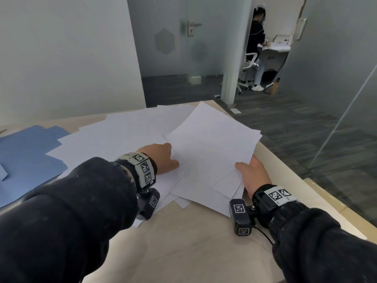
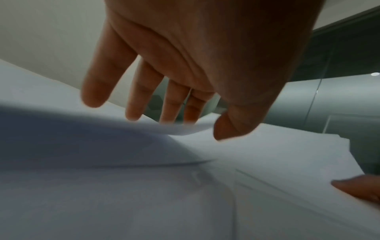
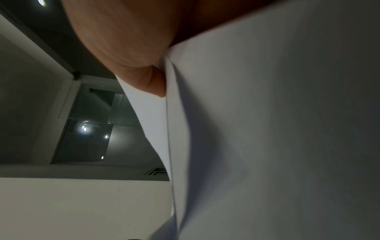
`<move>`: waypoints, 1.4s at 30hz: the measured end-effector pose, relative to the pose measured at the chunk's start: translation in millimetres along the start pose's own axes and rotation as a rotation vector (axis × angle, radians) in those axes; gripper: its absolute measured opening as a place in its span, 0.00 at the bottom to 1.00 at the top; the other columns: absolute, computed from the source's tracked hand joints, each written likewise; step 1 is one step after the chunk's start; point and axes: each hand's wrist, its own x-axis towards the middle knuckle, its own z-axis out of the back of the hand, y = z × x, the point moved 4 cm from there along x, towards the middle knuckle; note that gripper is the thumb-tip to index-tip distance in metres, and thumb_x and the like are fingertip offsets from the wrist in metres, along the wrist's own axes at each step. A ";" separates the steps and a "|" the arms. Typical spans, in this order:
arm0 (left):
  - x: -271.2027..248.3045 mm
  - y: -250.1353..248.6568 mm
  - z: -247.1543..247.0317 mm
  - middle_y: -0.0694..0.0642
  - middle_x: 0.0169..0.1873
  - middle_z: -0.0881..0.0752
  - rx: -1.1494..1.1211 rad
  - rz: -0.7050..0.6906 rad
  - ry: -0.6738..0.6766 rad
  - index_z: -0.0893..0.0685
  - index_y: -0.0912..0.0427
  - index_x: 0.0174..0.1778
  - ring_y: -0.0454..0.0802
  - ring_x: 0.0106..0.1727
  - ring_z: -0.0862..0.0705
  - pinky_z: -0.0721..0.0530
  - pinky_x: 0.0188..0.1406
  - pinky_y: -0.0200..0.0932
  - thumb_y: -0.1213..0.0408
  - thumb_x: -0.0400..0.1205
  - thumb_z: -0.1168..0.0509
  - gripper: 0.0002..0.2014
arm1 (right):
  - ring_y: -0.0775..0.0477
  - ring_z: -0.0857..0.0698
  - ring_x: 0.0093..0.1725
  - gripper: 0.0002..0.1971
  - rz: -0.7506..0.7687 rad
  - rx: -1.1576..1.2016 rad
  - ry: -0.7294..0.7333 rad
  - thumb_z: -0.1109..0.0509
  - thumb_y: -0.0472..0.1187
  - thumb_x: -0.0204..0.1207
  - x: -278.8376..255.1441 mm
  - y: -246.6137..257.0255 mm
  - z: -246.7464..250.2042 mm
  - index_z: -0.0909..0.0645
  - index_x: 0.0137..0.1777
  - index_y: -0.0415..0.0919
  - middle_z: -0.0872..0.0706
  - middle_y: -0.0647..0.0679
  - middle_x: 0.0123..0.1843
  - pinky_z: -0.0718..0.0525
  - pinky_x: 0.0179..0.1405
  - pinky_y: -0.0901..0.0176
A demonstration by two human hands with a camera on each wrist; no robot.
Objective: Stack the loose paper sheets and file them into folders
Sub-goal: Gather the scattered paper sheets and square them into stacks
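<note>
Loose white paper sheets (image 1: 126, 135) lie fanned over a beige table (image 1: 193, 242). My right hand (image 1: 253, 174) grips a small stack of sheets (image 1: 212, 148) by its near right corner, thumb on top, and tilts it up off the table. In the right wrist view the stack (image 3: 267, 129) fills the frame under the thumb (image 3: 154, 81). My left hand (image 1: 163, 156) reaches to the stack's left edge. In the left wrist view its fingers (image 2: 172, 104) are straight, with tips hidden behind a lifted sheet edge (image 2: 185, 129). Blue folders (image 1: 26, 152) lie flat at the left.
The table's right edge (image 1: 318, 186) runs close to my right hand, with dark floor and a glass wall (image 1: 346, 119) beyond. A white wall stands behind the table. Another person (image 1: 256, 48) sits at a desk far off through a doorway.
</note>
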 end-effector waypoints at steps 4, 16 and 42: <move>4.0 -6.6 -24.3 0.52 0.80 0.28 0.023 0.013 0.116 0.44 0.43 0.85 0.57 0.72 0.20 0.19 0.68 0.58 0.18 0.65 0.36 0.56 | 0.38 0.11 0.54 0.13 -0.031 0.127 -0.013 0.35 0.29 0.80 2.1 -5.6 7.8 0.15 0.53 0.47 0.09 0.43 0.54 0.16 0.61 0.41; -2.7 -19.9 -23.0 0.52 0.52 0.17 0.048 0.081 0.054 0.34 0.54 0.80 0.56 0.54 0.16 0.19 0.47 0.46 0.50 0.84 0.42 0.28 | 0.39 0.11 0.55 0.13 0.007 0.113 0.039 0.35 0.30 0.80 5.5 -7.9 8.0 0.15 0.55 0.48 0.09 0.46 0.53 0.15 0.60 0.43; -124.4 -58.7 -25.4 0.53 0.44 0.17 -0.145 -0.053 -0.067 0.30 0.53 0.45 0.57 0.47 0.19 0.26 0.46 0.46 0.60 0.89 0.51 0.09 | 0.39 0.11 0.58 0.14 0.008 -0.081 0.338 0.37 0.28 0.79 -88.1 2.4 -29.5 0.14 0.56 0.41 0.08 0.42 0.54 0.17 0.64 0.42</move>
